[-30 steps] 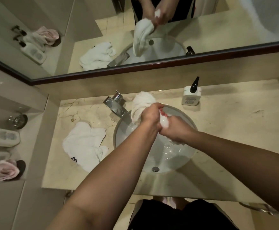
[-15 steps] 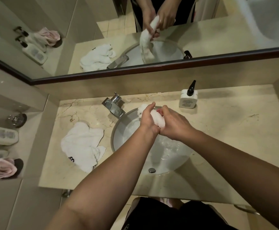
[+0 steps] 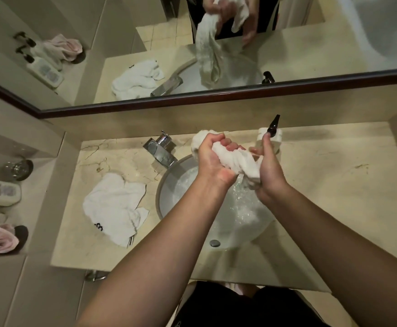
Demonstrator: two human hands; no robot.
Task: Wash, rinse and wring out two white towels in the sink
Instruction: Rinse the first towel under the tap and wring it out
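Above sink (image 3: pixel 169 185), twisted towel (image 3: pixel 234 159) slanting far-left to near-right (both ends gripped), left hand (image 3: pixel 212 159), right hand (image 3: pixel 269 173).

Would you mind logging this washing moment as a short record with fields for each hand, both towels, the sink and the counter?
left hand: grips the twisted towel's far end
right hand: grips its near end
twisted towel: held above the sink, wrung between both hands
second towel: crumpled on the counter, left of the basin
sink: holds bubbly water
counter: soap dispenser behind the hands
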